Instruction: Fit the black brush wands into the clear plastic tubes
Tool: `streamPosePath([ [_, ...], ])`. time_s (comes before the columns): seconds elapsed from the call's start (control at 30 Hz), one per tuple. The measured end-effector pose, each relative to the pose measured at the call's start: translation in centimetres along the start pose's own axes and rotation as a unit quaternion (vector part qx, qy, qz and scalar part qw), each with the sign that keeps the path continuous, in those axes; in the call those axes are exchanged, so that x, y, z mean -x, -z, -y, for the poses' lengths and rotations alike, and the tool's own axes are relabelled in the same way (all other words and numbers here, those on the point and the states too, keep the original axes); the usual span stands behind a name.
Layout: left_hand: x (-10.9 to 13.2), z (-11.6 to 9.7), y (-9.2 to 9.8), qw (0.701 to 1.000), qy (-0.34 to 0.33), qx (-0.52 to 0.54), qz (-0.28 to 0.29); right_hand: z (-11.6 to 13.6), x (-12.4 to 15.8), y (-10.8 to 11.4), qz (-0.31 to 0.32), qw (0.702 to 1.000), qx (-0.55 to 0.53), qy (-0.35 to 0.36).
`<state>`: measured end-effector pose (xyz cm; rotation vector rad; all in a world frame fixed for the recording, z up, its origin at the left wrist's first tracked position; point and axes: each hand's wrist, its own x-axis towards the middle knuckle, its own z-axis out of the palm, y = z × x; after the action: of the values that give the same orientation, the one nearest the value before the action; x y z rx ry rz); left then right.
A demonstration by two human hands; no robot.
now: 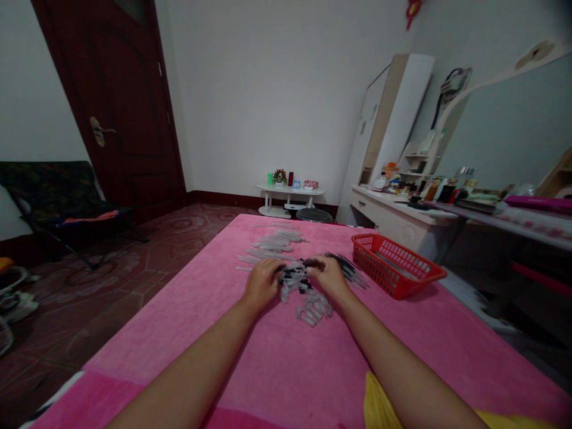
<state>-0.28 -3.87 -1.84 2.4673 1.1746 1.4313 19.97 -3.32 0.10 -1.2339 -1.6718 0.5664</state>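
Note:
Both of my hands reach over a pile of small black and clear plastic pieces (292,280) on the pink cloth (277,369). My left hand (263,285) is at the pile's left side, its fingers curled in against the pieces. On the right, my right hand (329,277) bends its thumb and fingers together over the pile's edge. What either hand grips is too small to make out. Closer to me lies a small heap of clear, cap-like pieces (314,310). Beyond my hands, thin clear tubes (274,243) are spread out. Slim dark sticks (346,268) lie beside my right hand.
A red plastic basket (397,289) with long thin pieces inside stands at the right of the cloth. Further right is a white dressing table (393,208) crowded with bottles. A low white stand (268,190) is by the far wall, and a folding chair (49,196) at left.

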Motion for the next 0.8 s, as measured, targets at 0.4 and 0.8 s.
streamPosePath([
  [0.4, 0.08, 0.23, -0.10, 1.000, 0.003, -0.019, 0.001, 0.09, -0.14, -0.16, -0.028, 0.998, -0.049, 0.034],
  [0.8, 0.13, -0.08, 0.06, 0.999, -0.003, -0.040, 0.024, 1.05, 0.12, -0.08, -0.016, 0.999, -0.016, 0.033],
])
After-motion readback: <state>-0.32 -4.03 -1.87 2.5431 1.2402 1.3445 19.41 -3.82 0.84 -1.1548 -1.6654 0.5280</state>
